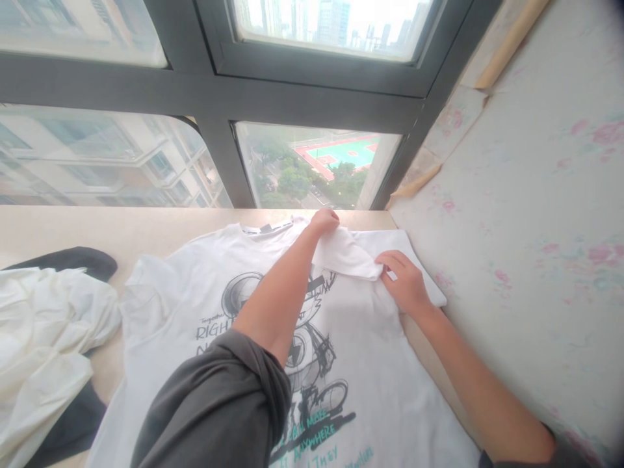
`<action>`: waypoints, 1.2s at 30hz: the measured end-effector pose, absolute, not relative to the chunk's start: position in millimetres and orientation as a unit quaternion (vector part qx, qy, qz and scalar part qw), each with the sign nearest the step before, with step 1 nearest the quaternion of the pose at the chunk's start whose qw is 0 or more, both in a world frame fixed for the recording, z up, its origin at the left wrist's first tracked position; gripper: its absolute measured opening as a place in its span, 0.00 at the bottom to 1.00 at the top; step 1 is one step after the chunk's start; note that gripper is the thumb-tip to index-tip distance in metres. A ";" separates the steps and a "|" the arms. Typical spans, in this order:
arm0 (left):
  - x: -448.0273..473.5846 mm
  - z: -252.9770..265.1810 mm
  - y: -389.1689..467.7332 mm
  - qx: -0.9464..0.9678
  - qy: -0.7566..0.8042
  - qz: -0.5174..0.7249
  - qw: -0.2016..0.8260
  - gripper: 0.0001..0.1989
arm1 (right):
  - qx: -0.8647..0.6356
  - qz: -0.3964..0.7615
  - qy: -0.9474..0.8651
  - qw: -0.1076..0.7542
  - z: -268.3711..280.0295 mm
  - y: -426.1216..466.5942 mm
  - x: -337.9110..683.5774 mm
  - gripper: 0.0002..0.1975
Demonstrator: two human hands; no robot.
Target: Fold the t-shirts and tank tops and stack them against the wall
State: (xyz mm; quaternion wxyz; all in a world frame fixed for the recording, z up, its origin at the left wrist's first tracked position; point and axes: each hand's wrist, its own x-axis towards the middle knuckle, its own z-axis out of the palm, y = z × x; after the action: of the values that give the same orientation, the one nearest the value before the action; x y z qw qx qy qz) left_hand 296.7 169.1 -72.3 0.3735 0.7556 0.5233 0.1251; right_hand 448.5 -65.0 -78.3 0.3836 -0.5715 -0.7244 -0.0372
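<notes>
A white T-shirt (375, 364) with a dark sketch print and green lettering lies spread out, its collar toward the window. My left hand (325, 222) is closed on the shirt at the shoulder, just right of the collar. The thumb and fingers of my right hand (402, 279) pinch the corner of a flap (346, 253), which looks like the sleeve folded inward over the shirt front. More white cloth (423, 270) lies flat beyond my right hand; whether it belongs to the same shirt I cannot tell. My left forearm covers part of the print.
The shirt lies on a pale windowsill (146, 227). At the left are a crumpled white cloth (53, 318) and dark cloth (92, 260). A grey window frame (312, 104) borders the far side, and a floral papered wall (526, 214) stands close on the right.
</notes>
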 end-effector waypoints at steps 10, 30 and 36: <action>257.6 -70.6 167.6 0.776 0.550 0.179 0.254 0.16 | -0.586 -0.015 -0.750 0.307 -86.5 -79.6 462.3 0.17; 44.5 -42.6 219.8 0.785 0.566 -0.022 0.250 0.10 | -0.617 0.081 -0.706 0.337 -80.1 -39.3 435.1 0.14; 48.6 -51.2 218.4 0.778 0.611 0.012 0.148 0.11 | -0.616 0.059 -0.716 0.323 -87.8 -41.4 436.6 0.15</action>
State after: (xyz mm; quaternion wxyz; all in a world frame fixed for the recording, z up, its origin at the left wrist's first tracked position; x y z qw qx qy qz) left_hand 48.6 218.4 -51.2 0.1475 0.7775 0.6112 0.0123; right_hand 436.6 -41.4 -87.8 0.3226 -0.6160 -0.7163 0.0585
